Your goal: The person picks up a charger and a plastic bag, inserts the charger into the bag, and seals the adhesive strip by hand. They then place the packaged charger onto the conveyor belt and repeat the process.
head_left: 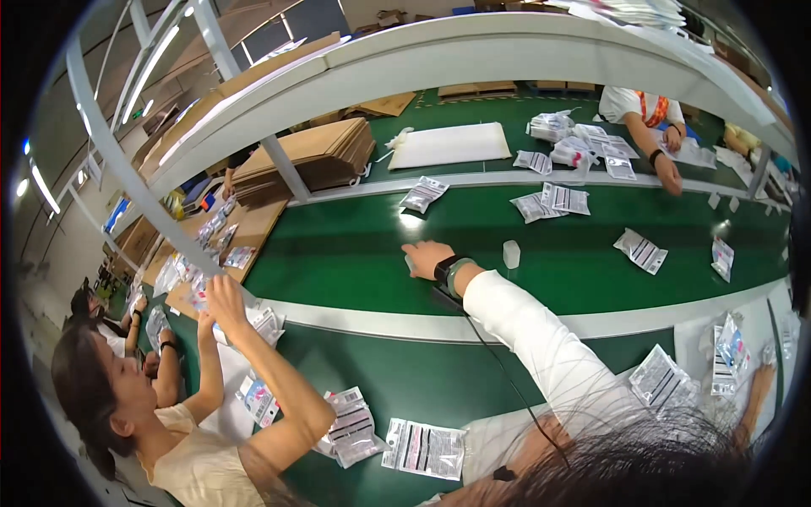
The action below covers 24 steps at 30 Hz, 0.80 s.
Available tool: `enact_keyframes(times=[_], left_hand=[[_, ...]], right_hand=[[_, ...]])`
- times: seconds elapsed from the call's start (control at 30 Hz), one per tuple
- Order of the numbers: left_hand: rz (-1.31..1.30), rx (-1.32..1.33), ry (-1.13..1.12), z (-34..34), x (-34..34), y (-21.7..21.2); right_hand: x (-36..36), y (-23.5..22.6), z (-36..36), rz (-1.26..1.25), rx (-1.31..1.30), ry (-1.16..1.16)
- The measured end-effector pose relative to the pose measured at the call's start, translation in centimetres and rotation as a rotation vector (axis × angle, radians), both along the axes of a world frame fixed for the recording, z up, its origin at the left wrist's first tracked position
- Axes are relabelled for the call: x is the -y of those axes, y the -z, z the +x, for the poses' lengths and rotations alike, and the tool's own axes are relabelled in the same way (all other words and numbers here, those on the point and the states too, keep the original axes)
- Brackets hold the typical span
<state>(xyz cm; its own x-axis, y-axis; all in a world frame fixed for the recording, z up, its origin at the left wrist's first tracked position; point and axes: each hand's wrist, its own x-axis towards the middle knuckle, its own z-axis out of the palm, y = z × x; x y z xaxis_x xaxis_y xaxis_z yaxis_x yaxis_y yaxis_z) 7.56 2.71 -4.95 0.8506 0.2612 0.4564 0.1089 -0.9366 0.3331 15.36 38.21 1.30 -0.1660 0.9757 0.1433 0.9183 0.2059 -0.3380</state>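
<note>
My right hand (429,258), in a white sleeve with a black band at the wrist, reaches over the green conveyor belt (338,245). Its fingers are curled down, and a small pale thing partly shows under them. A small translucent cup (511,253) stands on the belt, to the right of that wrist. Close to me at the bottom, my left hand (545,438) lies over a whitish sheet (490,444); hair and the right sleeve cover its fingers. Left of it, a printed clear packet (424,449) lies flat on the green worktop, beside another packet (351,427).
A co-worker (110,397) at my left handles packets with raised hands. Across the belt another person (650,127) reaches in. Packets (640,251) lie scattered along the belt. A white shelf beam (473,51) spans overhead; stacked cardboard (304,152) stands behind. A thin cable (498,359) runs beside my right arm.
</note>
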Motion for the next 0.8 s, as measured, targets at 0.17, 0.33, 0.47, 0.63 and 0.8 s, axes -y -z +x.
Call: enact_keyframes(times=[0.17,0.33,0.47,0.63,0.8], left_hand=[[-0.116,-0.125,-0.003,-0.4,-0.8,-1.7],[-0.2,-0.214,-0.003,-2.4,1.7,-2.6],[-0.205,-0.153,0.055,-0.7,1.3,-2.8],[-0.3,-0.012,0.086,-0.9,1.1,-1.9],[-0.21,-0.044,0.039,-1.2,0.2,-2.3]], right_hand=[[1.8,-2.8,2.5,-0.08,0.222,-0.114],[7.3,-5.1,8.1,0.041,0.318,0.046],[7.8,-0.6,12.4,-0.19,0.335,0.144],[10.3,-0.7,13.6,-0.081,0.163,0.066],[21.8,-5.4,12.8,-0.136,0.018,-0.013]])
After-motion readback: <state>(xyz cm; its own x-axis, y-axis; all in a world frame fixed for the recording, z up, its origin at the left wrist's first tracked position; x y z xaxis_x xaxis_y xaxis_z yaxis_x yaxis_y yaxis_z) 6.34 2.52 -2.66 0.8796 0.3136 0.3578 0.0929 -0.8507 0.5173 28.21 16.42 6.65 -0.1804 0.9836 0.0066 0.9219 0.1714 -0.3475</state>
